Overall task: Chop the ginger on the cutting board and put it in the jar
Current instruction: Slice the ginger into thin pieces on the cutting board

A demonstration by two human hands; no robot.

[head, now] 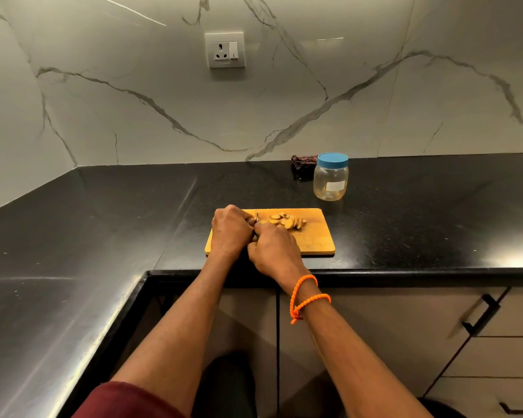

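A wooden cutting board [314, 239] lies on the black counter near its front edge. Several ginger slices [287, 221] lie in a heap on the board's far middle. My left hand [228, 230] is curled over the board's left end, its fingers holding a piece of ginger that is mostly hidden. My right hand [272, 251] grips a knife; only a sliver of its blade [256, 219] shows between the two hands. The clear plastic jar [330, 179] with a blue lid screwed on stands behind the board to the right.
A dark crumpled cloth [304, 162] lies against the marble wall behind the jar. A wall socket [225, 50] sits above. The black counter [103, 221] wraps round to the left. Drawers with black handles [480, 315] are below right.
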